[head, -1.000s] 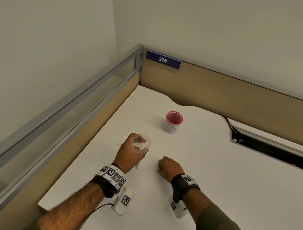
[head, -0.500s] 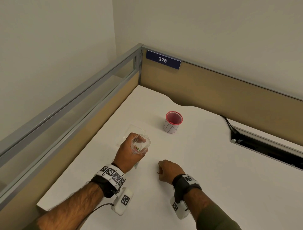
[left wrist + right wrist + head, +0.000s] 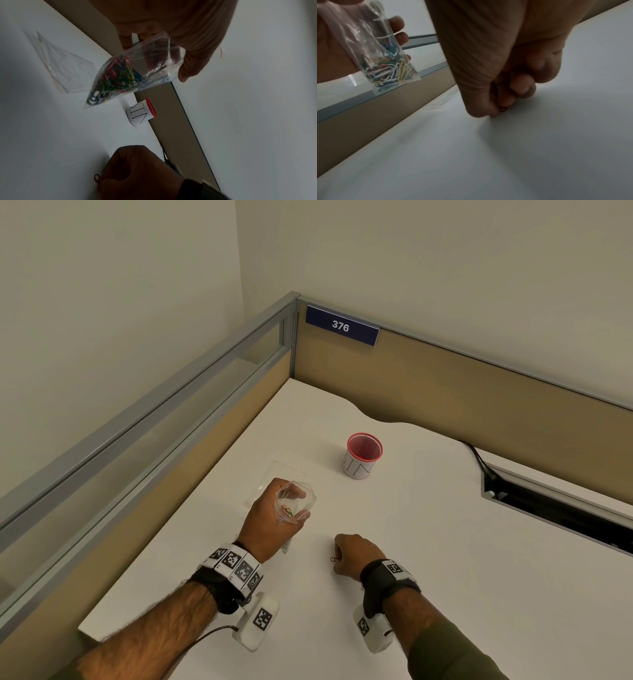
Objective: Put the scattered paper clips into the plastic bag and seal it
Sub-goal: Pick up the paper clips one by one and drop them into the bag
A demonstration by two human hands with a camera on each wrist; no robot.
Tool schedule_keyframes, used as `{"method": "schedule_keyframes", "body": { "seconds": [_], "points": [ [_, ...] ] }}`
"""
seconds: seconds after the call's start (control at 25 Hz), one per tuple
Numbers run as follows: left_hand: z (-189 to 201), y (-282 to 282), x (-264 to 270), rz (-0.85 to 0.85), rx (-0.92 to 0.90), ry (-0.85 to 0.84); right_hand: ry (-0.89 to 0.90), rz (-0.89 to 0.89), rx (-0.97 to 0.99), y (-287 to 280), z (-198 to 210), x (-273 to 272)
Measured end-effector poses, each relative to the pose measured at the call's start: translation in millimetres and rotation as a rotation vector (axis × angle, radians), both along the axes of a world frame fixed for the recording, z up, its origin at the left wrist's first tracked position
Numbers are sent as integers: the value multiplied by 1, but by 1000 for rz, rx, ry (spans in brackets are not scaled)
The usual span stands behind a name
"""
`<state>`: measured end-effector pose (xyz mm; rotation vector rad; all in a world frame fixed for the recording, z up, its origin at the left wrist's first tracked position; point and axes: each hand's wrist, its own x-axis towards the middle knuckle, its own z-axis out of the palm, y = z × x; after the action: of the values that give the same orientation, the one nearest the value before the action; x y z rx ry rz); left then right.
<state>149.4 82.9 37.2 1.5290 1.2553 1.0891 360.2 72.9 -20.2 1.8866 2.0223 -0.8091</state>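
Red paper clip (image 3: 334, 559), two bags (image 3: 297, 505)

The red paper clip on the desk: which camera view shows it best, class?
Left wrist view: the red paper clip shows clearly at the right hand. Head view shows it tiny; right wrist view mostly hides it behind fingers.

Likely an office, cubicle partition (image 3: 479, 392), numbered sign (image 3: 342, 326), white desk (image 3: 445, 542)
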Motion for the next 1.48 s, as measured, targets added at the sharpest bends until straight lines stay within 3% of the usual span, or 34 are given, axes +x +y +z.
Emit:
{"method": "schedule_keyframes", "body": {
  "seconds": [0.2, 0.56, 0.68, 0.8, 0.92, 1.08, 1.32, 1.48],
  "points": [
    [0, 1, -2, 3, 8, -3, -65, 27, -21, 2, 0, -3],
    [-2, 3, 2, -17, 0, -4, -29, 48, 33, -16, 7, -4],
    [-2, 3, 3, -15, -7, 7, 177, -107, 164, -26, 18, 3],
    [-4, 3, 3, -15, -18, 16, 435, -272, 415, -28, 51, 8],
    [-5, 2, 8, -21, -42, 31, 607, -291, 637, -25, 95, -4],
    [-3, 2, 17, -48, -58, 35, 706, -268, 735, -19, 140, -27],
    [6, -2, 30, -95, -58, -30, 632, -186, 712, -25, 152, -36],
    [2, -4, 30, -121, -100, -95, 398, -59, 561, -37, 151, -29]
  ]
}}
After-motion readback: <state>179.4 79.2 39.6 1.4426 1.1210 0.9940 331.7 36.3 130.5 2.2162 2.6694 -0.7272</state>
